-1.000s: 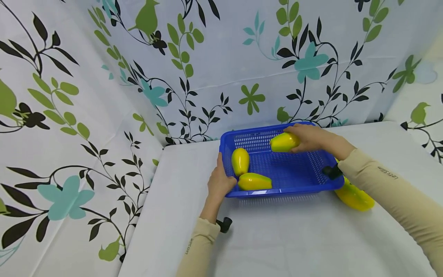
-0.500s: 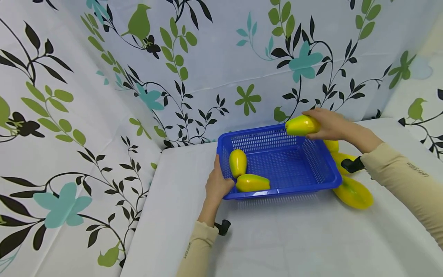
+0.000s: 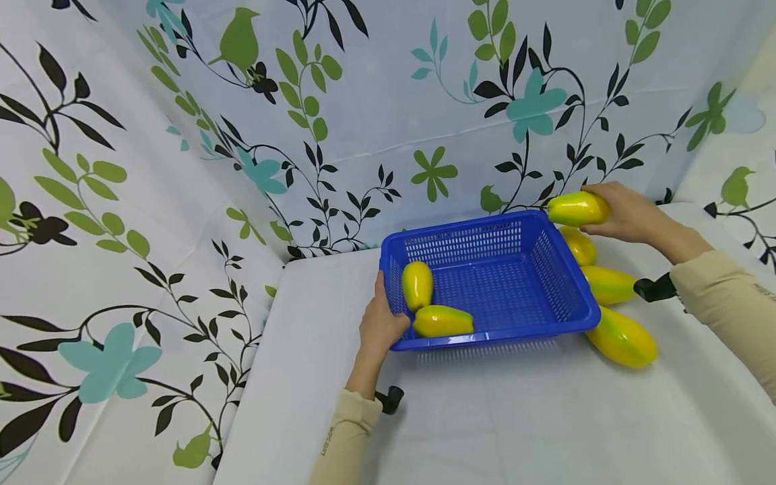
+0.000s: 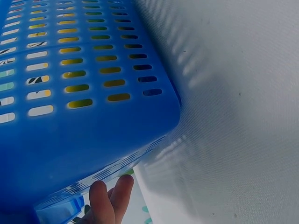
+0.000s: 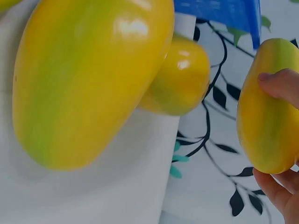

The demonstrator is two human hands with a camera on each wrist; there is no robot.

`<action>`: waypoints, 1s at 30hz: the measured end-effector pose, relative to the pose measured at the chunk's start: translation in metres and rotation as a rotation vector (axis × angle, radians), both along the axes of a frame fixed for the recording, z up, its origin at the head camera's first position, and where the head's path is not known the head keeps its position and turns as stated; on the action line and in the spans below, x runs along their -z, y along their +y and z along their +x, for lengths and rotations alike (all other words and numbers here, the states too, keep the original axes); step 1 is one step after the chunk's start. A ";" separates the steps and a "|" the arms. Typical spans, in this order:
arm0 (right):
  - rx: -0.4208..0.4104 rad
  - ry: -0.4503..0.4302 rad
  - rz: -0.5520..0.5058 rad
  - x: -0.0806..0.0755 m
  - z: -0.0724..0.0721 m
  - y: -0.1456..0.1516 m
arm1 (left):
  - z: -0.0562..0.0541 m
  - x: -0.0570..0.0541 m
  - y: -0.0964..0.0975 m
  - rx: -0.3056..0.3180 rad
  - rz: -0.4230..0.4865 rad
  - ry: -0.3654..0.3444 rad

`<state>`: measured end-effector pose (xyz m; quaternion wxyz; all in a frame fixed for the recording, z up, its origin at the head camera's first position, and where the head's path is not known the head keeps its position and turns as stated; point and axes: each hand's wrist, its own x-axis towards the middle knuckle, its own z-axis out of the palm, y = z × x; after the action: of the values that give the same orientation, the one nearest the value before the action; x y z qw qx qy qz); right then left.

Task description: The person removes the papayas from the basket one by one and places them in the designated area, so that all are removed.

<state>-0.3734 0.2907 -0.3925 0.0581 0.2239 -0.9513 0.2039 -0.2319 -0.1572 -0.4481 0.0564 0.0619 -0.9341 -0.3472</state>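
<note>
Clasping a fruit (image 3: 578,209), the right hand (image 3: 630,214) hovers; the left hand (image 3: 380,326) grips the basket (image 3: 515,333); only the head view clearly shows two fruits inside (image 3: 417,285).

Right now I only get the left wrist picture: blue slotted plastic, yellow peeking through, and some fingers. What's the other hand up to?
Observer: The right hand holds a yellow fruit by the far right corner of the blue basket.
Operator: Is that yellow something inside?
Observer: Probably; the head view shows two fruits inside, at the left end.
Operator: Any more around?
Observer: Yes, three others rest on the white surface beside its right side.
</note>
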 end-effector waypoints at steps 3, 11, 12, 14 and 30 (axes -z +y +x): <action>0.037 -0.021 -0.011 0.005 -0.003 0.012 | 0.000 0.002 0.000 0.000 0.002 -0.001; 0.115 -0.057 -0.007 0.021 -0.008 0.044 | 0.000 0.002 -0.001 0.012 0.007 0.015; 0.120 -0.063 -0.012 0.024 -0.008 0.048 | 0.000 0.001 -0.001 0.011 0.005 0.017; 0.131 -0.074 -0.021 0.032 -0.007 0.054 | 0.001 0.001 -0.002 0.006 0.002 0.015; 0.158 -0.282 -0.003 0.073 -0.007 0.078 | -0.002 0.005 -0.001 0.003 -0.009 0.001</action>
<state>-0.3799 0.3683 -0.4655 -0.0596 0.1175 -0.9643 0.2297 -0.2339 -0.1584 -0.4531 0.0566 0.0601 -0.9356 -0.3433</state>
